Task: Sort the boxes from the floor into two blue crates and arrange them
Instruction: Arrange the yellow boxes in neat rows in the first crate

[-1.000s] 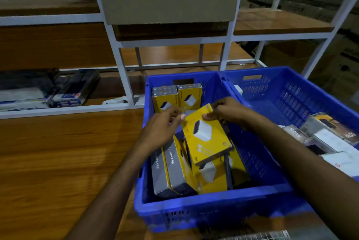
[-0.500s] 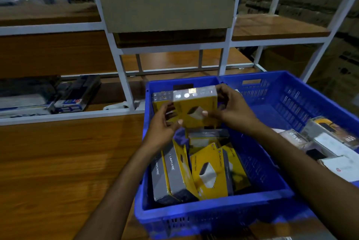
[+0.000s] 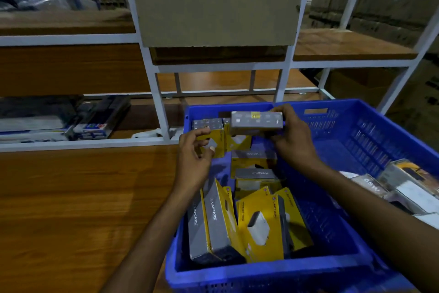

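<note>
1. Step in hand: arranging the near crate (image 3: pixel 261 271). Your right hand (image 3: pixel 294 140) grips a grey-topped box (image 3: pixel 257 121) by its right end, level, at the crate's 12 o'clock.
2. Your left hand (image 3: pixel 193 159) is at 10 o'clock, fingers loosely curled and holding nothing, just in front of the standing boxes (image 3: pixel 208 125).
3. Next, likely: set the box upright beside that row, toward 1 o'clock. Keep it square so it doesn't tip onto the loose boxes (image 3: pixel 260 228) at 6 o'clock.
4. Second crate (image 3: pixel 380 121) is at 3 o'clock.
</note>
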Demonstrator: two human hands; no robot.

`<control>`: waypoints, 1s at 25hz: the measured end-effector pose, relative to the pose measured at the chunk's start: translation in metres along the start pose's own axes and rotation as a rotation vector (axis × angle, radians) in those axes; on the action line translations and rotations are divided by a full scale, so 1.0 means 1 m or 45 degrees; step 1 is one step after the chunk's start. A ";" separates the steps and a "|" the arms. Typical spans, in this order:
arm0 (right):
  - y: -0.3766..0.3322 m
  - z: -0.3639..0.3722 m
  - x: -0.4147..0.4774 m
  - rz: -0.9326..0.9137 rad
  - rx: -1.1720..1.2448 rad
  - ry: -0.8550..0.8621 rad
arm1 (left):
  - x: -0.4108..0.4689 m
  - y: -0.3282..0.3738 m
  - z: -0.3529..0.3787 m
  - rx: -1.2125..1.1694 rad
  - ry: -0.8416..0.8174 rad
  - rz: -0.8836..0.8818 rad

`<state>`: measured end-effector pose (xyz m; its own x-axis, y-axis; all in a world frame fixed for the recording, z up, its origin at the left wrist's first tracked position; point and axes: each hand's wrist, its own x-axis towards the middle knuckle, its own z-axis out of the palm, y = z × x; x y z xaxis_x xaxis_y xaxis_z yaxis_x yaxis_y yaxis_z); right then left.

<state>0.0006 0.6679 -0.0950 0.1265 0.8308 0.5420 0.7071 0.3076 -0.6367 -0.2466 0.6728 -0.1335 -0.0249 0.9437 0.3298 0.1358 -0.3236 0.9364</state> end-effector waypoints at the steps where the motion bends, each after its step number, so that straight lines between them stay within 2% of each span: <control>1: 0.006 0.004 0.011 0.111 0.076 -0.013 | 0.000 0.000 0.000 0.000 0.002 -0.009; 4: 0.023 0.019 0.036 0.267 0.158 -0.111 | -0.001 0.000 -0.001 -0.005 -0.011 -0.028; 8: 0.053 0.059 0.059 0.357 -0.093 -0.303 | 0.001 -0.002 0.000 0.008 -0.044 -0.047; 12: 0.083 0.097 0.070 0.601 -0.139 -0.335 | 0.004 -0.003 0.001 0.042 -0.042 0.010; 16: 0.102 0.122 0.073 0.758 -0.322 -0.374 | 0.003 -0.003 0.000 0.080 -0.060 0.020; 22: 0.100 0.125 0.078 0.803 -0.275 -0.403 | 0.003 -0.003 0.001 0.123 -0.091 0.042; 25: 0.089 0.110 0.082 0.878 -0.394 -0.552 | 0.005 -0.006 0.001 0.149 -0.101 0.082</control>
<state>-0.0028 0.8149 -0.1675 0.3646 0.9080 -0.2065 0.7356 -0.4168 -0.5340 -0.2463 0.6796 -0.1374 0.0653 0.9253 0.3736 0.2494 -0.3776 0.8917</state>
